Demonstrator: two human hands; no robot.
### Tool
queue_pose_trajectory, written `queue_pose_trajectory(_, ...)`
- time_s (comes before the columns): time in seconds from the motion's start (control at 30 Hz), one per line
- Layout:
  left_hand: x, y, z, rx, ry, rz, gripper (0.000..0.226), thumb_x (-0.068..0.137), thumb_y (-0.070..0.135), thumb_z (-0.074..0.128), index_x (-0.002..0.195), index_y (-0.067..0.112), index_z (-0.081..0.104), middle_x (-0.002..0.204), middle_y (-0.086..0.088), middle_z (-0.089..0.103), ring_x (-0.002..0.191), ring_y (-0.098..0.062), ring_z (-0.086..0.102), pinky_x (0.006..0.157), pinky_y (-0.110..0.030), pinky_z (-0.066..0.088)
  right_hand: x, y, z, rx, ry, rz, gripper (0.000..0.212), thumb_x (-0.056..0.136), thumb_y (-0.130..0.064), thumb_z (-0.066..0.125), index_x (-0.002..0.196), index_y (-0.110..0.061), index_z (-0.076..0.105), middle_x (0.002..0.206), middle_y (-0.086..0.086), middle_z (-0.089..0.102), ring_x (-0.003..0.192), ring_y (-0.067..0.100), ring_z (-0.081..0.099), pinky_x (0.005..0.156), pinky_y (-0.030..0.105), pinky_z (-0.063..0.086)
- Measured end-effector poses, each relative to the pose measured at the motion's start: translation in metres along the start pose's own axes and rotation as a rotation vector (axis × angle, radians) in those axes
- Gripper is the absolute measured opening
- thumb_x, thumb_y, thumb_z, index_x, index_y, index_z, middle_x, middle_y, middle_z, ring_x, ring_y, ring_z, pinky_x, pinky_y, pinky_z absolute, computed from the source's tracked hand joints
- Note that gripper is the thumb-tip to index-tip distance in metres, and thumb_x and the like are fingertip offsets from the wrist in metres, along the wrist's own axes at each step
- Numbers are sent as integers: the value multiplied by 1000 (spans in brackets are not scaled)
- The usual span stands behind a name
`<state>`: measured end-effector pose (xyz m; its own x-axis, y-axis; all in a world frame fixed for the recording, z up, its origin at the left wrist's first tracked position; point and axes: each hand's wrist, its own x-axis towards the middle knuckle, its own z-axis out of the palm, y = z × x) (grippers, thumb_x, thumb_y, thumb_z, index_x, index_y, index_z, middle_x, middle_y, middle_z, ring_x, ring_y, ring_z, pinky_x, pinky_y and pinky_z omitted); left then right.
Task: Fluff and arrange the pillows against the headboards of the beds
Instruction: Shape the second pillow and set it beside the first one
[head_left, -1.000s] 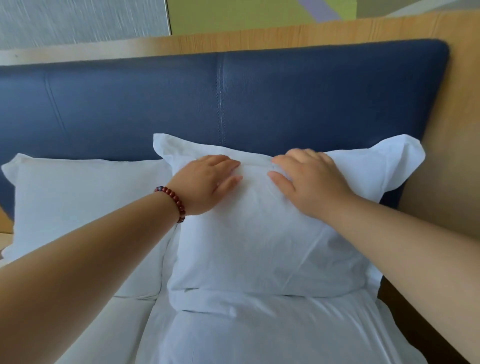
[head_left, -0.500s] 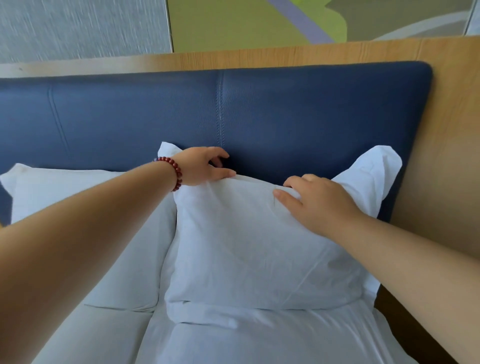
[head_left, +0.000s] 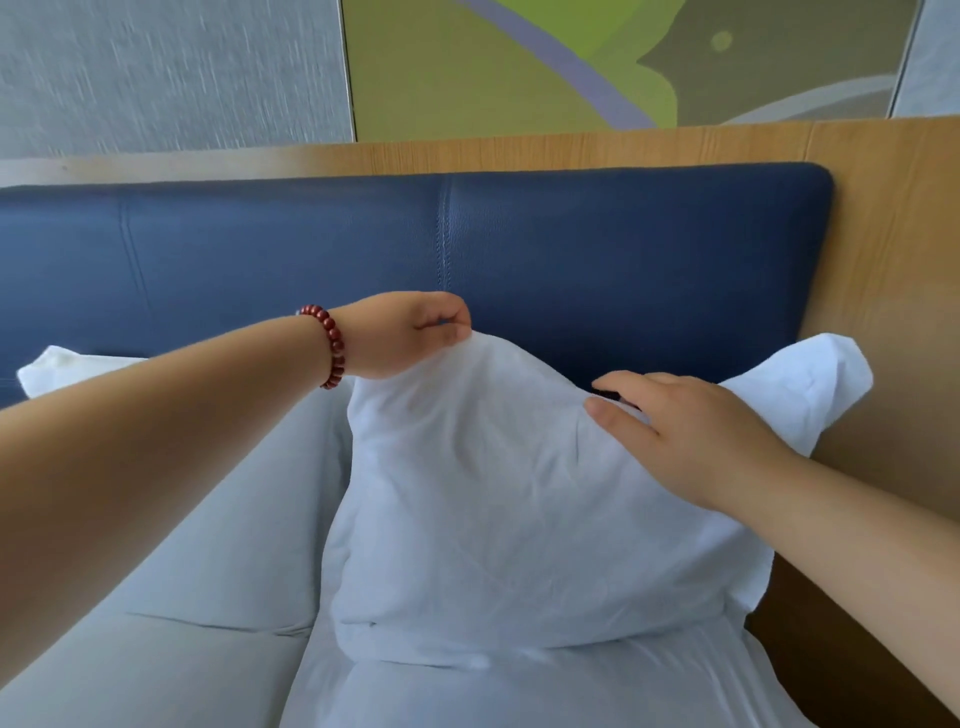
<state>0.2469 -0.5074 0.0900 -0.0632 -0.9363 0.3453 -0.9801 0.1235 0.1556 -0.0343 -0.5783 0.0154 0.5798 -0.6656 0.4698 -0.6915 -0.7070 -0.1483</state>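
A white pillow (head_left: 498, 519) leans against the blue padded headboard (head_left: 571, 249) on the right side of the bed. My left hand (head_left: 410, 332), with a red bead bracelet at the wrist, pinches the pillow's upper left corner and lifts it. My right hand (head_left: 691, 431) rests on the pillow's top edge near its right side, its fingers reaching over the edge toward the headboard. A second white pillow (head_left: 249, 519) lies to the left, partly hidden by my left forearm.
A wooden panel (head_left: 893, 260) frames the headboard on top and at the right. The white sheet (head_left: 519, 696) covers the mattress in front of the pillows. Behind are a grey wall and a green picture (head_left: 571, 62).
My left hand went from the front of the pillow to its upper left corner, pinched it and pulled it up. My right hand slid a little right along the top edge.
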Motion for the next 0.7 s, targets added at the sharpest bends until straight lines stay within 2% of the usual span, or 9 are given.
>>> queue_pose_trajectory(0.07,-15,5,-3,-49,9,-5,19,100,38,44,83,41,51,83,12,59,74,-4,54,71,-20,44,5,-14,-7,11,12,-29,77,78,-79,14,134,-38,48,124,-13,60,119,15,50,99,36,40)
queue_pose_trajectory(0.13,-31,12,-5,-96,32,8,17,98,41,45,84,42,54,83,12,61,74,-6,55,71,-21,46,15,-28,-17,159,-50,-41,80,73,-85,20,135,-42,47,132,-21,54,125,8,46,105,34,36)
queue_pose_trajectory(0.2,-48,18,-8,-136,67,30,14,97,42,46,85,43,54,81,18,61,71,0,53,66,-12,43,24,-42,-26,408,-210,-43,65,74,-83,41,125,-45,56,120,-23,62,110,1,57,98,32,46)
queue_pose_trajectory(0.3,-69,22,-14,-160,88,29,15,96,41,48,83,41,56,79,21,59,66,5,51,62,-4,39,25,-54,-27,507,-341,-60,44,80,-66,62,96,-26,68,94,-3,71,82,16,68,79,39,55)
queue_pose_trajectory(0.43,-86,15,-25,-185,33,-3,5,90,43,60,85,41,62,75,24,65,64,5,57,58,-8,42,5,-55,-14,618,-248,-35,35,89,-54,61,80,-20,64,76,5,68,59,16,55,61,35,47)
queue_pose_trajectory(0.5,-92,0,-32,-188,4,-55,9,85,46,68,91,41,65,87,23,68,78,5,63,68,-14,46,-5,-52,-10,623,-240,-7,35,90,-54,57,82,-21,65,78,3,69,60,24,56,62,34,47)
queue_pose_trajectory(0.57,-99,-16,-36,-246,-37,-159,29,76,59,72,99,41,67,98,23,69,92,5,63,83,-22,48,-13,-47,-9,615,-238,24,36,90,-57,55,83,-23,66,82,1,71,66,22,64,64,32,50)
queue_pose_trajectory(0.63,-106,-25,-36,-493,-108,-213,49,66,67,72,104,37,70,109,18,70,105,-1,63,98,-30,46,-20,-43,-10,629,-229,38,35,91,-57,53,81,-26,66,81,-5,72,67,12,67,65,29,51)
queue_pose_trajectory(0.7,-113,-30,-29,-908,-179,-150,55,67,62,76,109,26,72,118,6,70,114,-11,62,100,-31,49,-24,-39,-12,614,-217,41,39,91,-59,52,83,-23,65,84,-2,71,75,17,67,70,37,53)
